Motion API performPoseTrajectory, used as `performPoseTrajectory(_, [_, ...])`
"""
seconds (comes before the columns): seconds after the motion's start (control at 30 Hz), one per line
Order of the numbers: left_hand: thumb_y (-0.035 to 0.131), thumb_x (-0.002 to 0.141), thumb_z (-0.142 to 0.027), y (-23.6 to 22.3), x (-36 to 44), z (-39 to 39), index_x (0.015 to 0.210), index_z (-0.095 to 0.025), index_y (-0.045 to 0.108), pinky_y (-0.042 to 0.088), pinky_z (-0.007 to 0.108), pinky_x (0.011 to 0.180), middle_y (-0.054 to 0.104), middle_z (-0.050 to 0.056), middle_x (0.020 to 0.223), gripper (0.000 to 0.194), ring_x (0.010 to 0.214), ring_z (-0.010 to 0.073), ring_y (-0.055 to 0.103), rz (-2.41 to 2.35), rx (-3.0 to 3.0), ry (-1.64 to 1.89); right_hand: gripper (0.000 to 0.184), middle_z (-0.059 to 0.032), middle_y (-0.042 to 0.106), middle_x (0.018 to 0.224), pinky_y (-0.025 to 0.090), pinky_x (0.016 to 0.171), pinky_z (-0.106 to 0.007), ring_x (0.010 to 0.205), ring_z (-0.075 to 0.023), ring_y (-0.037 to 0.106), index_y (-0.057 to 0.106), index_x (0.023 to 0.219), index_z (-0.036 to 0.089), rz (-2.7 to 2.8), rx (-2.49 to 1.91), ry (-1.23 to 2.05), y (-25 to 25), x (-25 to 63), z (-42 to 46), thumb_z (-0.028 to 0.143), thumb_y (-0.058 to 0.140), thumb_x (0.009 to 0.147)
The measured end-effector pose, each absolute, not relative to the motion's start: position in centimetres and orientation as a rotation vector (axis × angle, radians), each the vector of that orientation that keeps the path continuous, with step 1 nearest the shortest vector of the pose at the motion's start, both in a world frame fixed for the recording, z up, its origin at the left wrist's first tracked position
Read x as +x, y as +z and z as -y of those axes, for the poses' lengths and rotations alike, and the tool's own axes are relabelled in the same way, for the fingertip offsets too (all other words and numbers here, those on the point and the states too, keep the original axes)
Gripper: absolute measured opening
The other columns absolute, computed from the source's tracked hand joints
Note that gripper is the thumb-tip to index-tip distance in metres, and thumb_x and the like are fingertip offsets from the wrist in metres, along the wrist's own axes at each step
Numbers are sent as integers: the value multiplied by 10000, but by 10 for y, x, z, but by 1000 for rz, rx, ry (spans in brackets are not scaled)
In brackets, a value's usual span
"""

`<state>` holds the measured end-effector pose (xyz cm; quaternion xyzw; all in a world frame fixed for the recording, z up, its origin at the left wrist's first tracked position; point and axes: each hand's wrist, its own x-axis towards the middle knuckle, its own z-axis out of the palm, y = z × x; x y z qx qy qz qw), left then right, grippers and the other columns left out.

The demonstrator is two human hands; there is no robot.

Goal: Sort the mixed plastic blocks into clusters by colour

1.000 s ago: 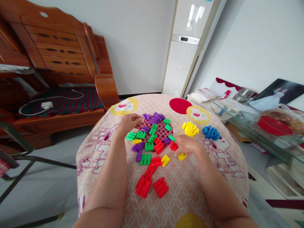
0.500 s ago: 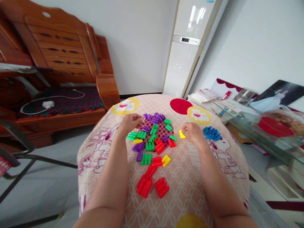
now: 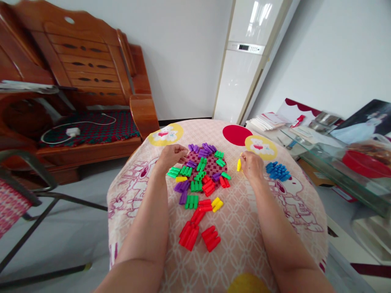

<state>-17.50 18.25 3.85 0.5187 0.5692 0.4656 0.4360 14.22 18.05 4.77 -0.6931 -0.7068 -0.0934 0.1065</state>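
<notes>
A dark red pegboard [image 3: 210, 165] lies on the round table [image 3: 244, 240], strewn with green, purple and red plastic pegs. My left hand [image 3: 171, 156] rests curled at the board's left edge, touching the purple pegs [image 3: 195, 148]. My right hand [image 3: 252, 165] is closed over the yellow peg cluster [image 3: 239, 164], only part of which shows at my fingertips. A blue peg cluster [image 3: 277, 171] stands just right of that hand. Red pegs [image 3: 190, 236] lie nearer to me, with two loose yellow pegs [image 3: 217, 203].
A wooden bench [image 3: 76, 89] with a charger cable stands at the left, a metal chair frame [image 3: 27, 195] in front of it. A tall white air conditioner [image 3: 244, 61] stands behind the table. A glass shelf [image 3: 336, 158] with papers and a red bowl is at the right.
My right hand picked up a yellow peg from near the red pegs and carried it up and right to the yellow cluster. My left hand stayed at the board's edge.
</notes>
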Motion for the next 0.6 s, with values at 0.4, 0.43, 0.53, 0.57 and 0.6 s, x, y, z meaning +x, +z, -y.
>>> performPoseTrajectory(0.4, [759,661,-303,41,-177,-182,763,-148,668,526,240,550,689,28,628,206,533,137,642,-1438,1256,1159,277,-141,757,1073,440,779,-293,1024,-257,686,752,1054,181,2270,-2053,-89,62,147,-173,271,525,925])
performPoseTrajectory(0.43, [759,658,-302,41,-177,-183,761,-149,667,525,240,549,687,26,623,207,528,136,638,-1439,1255,1157,273,-154,752,1085,446,786,-296,1032,-262,687,742,1077,168,2331,-2054,-76,59,142,-172,260,541,917])
performPoseTrajectory(0.53, [771,648,-319,41,-177,-183,748,-151,663,525,244,556,685,26,622,223,544,141,645,-1443,1259,1155,281,-200,733,1123,460,804,-319,1047,-287,689,716,1118,126,2421,-2123,-68,46,127,-171,228,543,921])
performPoseTrajectory(0.57, [775,646,-324,40,-177,-183,746,-151,662,526,246,561,685,27,626,229,552,144,650,-1444,1260,1156,284,-209,730,1127,462,810,-326,1053,-295,689,714,1118,119,2433,-2134,-67,42,124,-171,225,526,933])
performPoseTrajectory(0.6, [775,646,-326,40,-177,-182,747,-151,661,527,247,566,686,27,629,232,557,145,652,-1445,1261,1158,289,-214,730,1125,463,815,-331,1057,-299,688,716,1112,119,2437,-2138,-66,39,122,-172,226,505,946])
